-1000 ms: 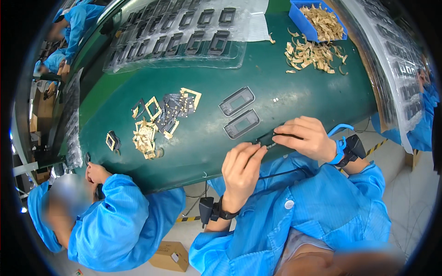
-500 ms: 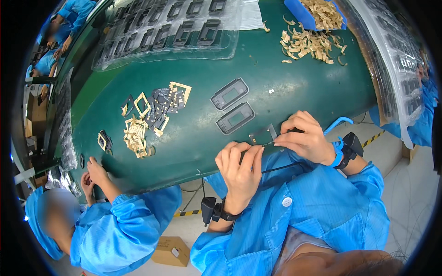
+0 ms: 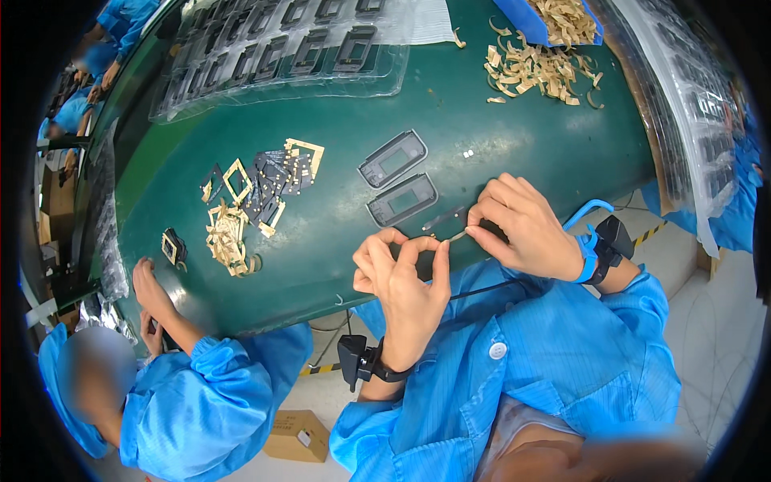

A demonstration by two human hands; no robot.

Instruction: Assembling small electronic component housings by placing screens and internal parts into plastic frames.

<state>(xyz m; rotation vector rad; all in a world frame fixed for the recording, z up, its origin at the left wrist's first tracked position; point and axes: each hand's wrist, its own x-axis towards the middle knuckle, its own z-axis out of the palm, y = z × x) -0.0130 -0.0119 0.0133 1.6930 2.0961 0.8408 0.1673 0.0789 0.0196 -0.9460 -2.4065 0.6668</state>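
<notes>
My left hand (image 3: 404,269) is closed in a pinch of thumb and index finger at the left end of a thin pale strip (image 3: 457,237). The strip's right end sits between the pinched fingertips of my right hand (image 3: 514,229). Just beyond it shows a narrow dark bar (image 3: 444,218), which looks like the far side of the same thin frame, seen tilted. Whether bar and strip are joined I cannot tell. Two grey rectangular housings (image 3: 393,159) with window openings lie side by side beyond my hands.
Thin dark frames (image 3: 277,181) and tan strips (image 3: 227,237) are piled to the left. Curled tan strips (image 3: 542,72) lie by a blue bin (image 3: 522,20). Clear trays (image 3: 321,84) of housings stand far left. A co-worker's hand (image 3: 152,289) is at the table's left end.
The thin frame has tilted, and a pale strip now shows between my fingertips. Both hands have shifted slightly up and left in the picture. The co-worker's hand has moved slightly.
</notes>
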